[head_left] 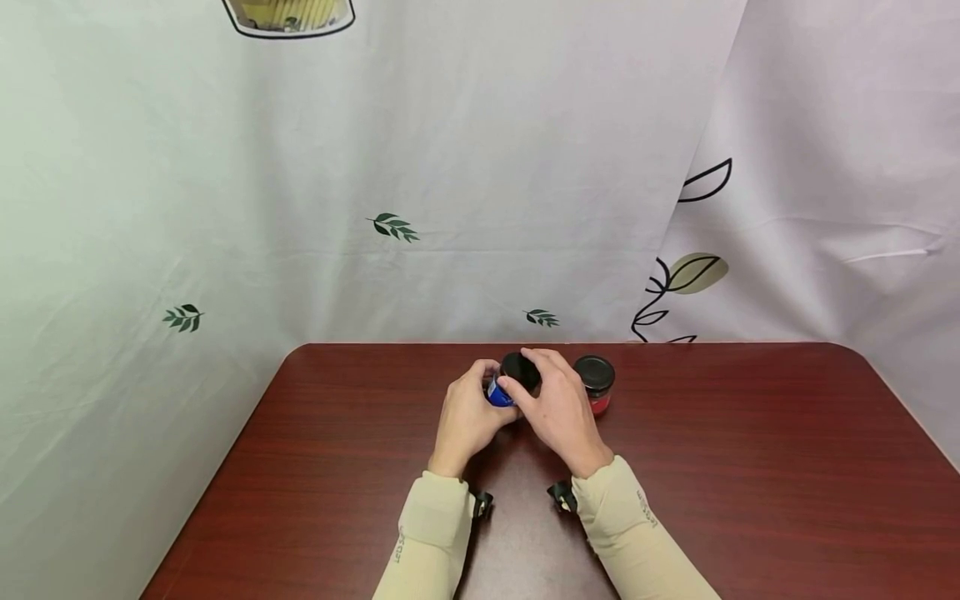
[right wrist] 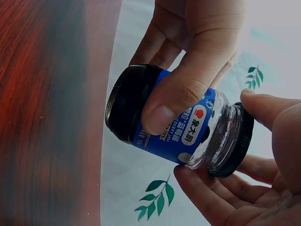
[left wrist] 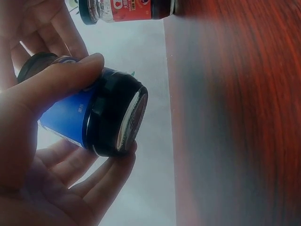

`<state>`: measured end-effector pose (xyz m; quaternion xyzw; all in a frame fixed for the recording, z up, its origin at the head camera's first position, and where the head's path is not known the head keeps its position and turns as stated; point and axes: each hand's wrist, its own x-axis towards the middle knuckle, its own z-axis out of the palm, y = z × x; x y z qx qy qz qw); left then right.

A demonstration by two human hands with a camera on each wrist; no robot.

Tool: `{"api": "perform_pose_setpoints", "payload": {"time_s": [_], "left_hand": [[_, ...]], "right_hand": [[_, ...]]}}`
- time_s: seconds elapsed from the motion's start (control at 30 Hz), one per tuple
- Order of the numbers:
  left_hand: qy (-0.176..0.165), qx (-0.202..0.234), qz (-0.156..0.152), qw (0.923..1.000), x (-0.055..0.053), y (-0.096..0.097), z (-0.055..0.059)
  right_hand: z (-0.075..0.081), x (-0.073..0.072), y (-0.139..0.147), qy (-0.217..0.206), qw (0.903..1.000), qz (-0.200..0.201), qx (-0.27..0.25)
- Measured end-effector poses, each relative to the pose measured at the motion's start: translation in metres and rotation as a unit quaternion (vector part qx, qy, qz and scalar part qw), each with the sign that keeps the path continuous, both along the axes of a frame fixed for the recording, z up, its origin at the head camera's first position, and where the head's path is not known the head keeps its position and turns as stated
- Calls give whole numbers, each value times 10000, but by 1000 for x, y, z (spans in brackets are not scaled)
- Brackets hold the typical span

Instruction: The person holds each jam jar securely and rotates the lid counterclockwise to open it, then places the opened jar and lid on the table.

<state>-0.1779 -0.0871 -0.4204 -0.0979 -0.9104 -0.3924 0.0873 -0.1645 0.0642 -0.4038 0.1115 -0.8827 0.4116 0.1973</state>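
Note:
A blueberry jam jar (head_left: 499, 394) with a blue label is held up, tilted, above the table. My left hand (head_left: 463, 421) grips its body; the thumb lies across the label in the right wrist view. Dark jam fills the jar's bottom end (left wrist: 110, 115). At the other end sits a black lid (right wrist: 240, 146), with the thumb and fingers of my right hand (head_left: 561, 408) around its rim. Just right of that hand stands a second jar (head_left: 597, 392), with a black lid and a red label.
The dark red wooden table (head_left: 337, 467) has rounded far corners. Behind it hangs a pale cloth (head_left: 480, 167) printed with leaves. Straps with small black devices (head_left: 482, 502) are worn on both wrists over light sleeves.

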Motion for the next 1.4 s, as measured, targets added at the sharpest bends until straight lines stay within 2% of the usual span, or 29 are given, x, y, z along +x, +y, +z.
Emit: {"api": "perform_pose_setpoints", "payload": {"time_s": [1.4], "left_hand": [[-41, -38, -35, 10000, 0, -1, -1]], "right_hand": [[2, 0, 1, -74, 9998, 199, 14]]}}
